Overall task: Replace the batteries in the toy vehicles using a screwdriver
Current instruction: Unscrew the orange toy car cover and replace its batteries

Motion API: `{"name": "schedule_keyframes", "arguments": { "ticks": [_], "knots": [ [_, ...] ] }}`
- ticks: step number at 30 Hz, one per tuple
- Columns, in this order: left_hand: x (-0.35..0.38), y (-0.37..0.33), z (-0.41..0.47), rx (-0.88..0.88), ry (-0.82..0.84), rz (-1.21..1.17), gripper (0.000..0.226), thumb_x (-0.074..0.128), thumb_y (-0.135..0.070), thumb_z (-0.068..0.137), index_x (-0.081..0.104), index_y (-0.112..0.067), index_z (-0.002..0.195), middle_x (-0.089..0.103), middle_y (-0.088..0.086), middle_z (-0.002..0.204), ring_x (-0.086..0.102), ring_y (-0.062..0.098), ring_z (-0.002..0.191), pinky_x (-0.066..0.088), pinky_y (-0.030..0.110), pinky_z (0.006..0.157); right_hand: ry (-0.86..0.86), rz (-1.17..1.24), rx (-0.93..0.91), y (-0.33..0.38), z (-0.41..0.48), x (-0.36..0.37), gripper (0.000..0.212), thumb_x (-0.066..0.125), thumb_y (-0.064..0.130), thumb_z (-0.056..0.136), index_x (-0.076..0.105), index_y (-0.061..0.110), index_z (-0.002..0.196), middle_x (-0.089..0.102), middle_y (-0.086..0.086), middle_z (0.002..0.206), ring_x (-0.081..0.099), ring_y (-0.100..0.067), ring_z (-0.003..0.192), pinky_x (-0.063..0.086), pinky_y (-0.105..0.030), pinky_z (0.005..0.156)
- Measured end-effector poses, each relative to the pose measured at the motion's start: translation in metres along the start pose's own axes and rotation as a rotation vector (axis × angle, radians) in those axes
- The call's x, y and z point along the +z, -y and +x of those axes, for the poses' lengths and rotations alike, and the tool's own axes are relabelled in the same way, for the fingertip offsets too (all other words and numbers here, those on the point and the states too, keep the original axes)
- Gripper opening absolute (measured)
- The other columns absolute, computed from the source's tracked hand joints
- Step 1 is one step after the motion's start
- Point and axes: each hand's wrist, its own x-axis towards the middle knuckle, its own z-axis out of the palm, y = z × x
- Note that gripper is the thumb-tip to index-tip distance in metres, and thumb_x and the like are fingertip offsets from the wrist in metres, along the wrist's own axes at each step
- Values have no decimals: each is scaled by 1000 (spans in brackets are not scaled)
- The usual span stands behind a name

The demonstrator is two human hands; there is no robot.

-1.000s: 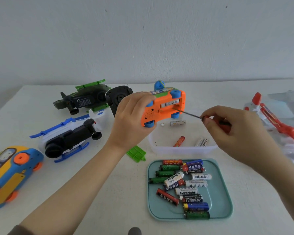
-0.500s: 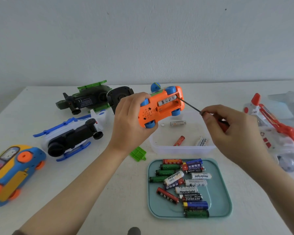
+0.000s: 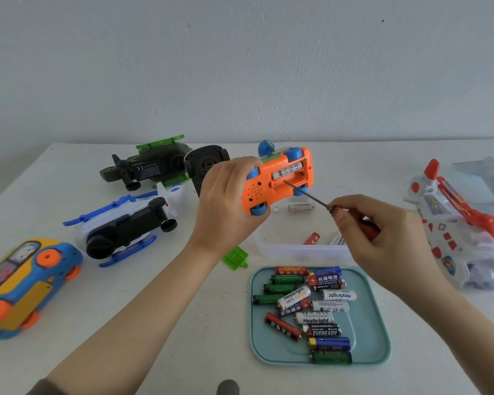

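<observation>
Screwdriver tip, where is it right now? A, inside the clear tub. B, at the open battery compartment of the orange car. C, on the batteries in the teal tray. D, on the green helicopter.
B: the screwdriver in the right hand has its tip at the edge of the open battery compartment of the orange car, which the left hand holds underside up.
</observation>
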Motion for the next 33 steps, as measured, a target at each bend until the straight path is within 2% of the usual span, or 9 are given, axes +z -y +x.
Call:
{"name": "schedule_keyframes", "arguments": {
  "ticks": [9, 13, 15, 17, 20, 23, 26, 29, 33],
  "knots": [
    [1, -9, 0, -39, -15, 26, 44, 64, -18, 68, 61, 1, 108, 61, 11, 102, 48, 19, 96, 39, 28, 89, -9, -34, -12, 16, 4, 7, 15, 54, 18, 87, 68, 16, 89, 54, 8, 54, 52, -4, 54, 35, -8, 49],
    [8, -13, 3, -3, -75, 96, 46, 64, -10, 63, 54, -5, 108, 59, 10, 97, 48, 21, 89, 39, 29, 83, -43, -196, -44, 29, -2, 20, 13, 52, 16, 92, 61, 10, 86, 55, 0, 61, 49, -14, 51, 42, -26, 48],
    [14, -19, 5, -32, -104, 106, 47, 61, -11, 62, 49, -9, 108, 54, 8, 96, 45, 21, 86, 38, 30, 80, -85, -287, -36, 36, -8, 31, 10, 54, 12, 93, 58, 6, 86, 54, -4, 63, 48, -22, 45, 41, -36, 39],
    [17, -24, 6, -74, -112, 125, 47, 59, -13, 63, 46, -9, 108, 55, 11, 94, 44, 22, 84, 40, 32, 77, -108, -358, -24, 42, -11, 38, 8, 55, 8, 91, 56, 4, 85, 52, -5, 62, 44, -23, 38, 30, -27, 32],
    [19, -25, 6, -57, -100, 168, 51, 62, -13, 61, 43, -11, 109, 55, 12, 92, 42, 22, 83, 38, 32, 75, -112, -373, 2, 44, -12, 40, 1, 58, 2, 86, 57, 2, 86, 51, -6, 61, 41, -21, 35, 18, -13, 37],
    [17, -20, 6, -23, -108, 194, 51, 58, -11, 60, 44, -10, 109, 52, 11, 92, 40, 21, 83, 35, 31, 76, -53, -340, 38, 45, -15, 34, 2, 56, 3, 89, 57, 3, 91, 53, -5, 63, 46, -25, 40, 29, -26, 35],
    [14, -12, 5, -22, -83, 186, 49, 56, -10, 61, 44, -10, 109, 55, 13, 93, 41, 21, 85, 35, 31, 79, 47, -314, 130, 42, -18, 26, 15, 46, 14, 95, 58, 8, 101, 55, -3, 68, 52, -26, 53, 42, -36, 47],
    [11, -4, 1, 18, -19, 183, 49, 54, -9, 63, 44, -11, 111, 58, 13, 96, 47, 25, 89, 36, 32, 83, 85, -268, 162, 33, -19, 18, 15, 45, 17, 96, 58, 11, 99, 48, 7, 62, 44, -11, 51, 33, -30, 48],
    [8, 2, -2, 110, 41, 189, 50, 56, -5, 64, 46, -11, 113, 57, 10, 107, 51, 28, 97, 36, 33, 90, 74, -245, 166, 29, -19, 11, 12, 48, 17, 93, 60, 14, 96, 43, 13, 55, 46, -8, 49, 26, -19, 46]
  ]
}}
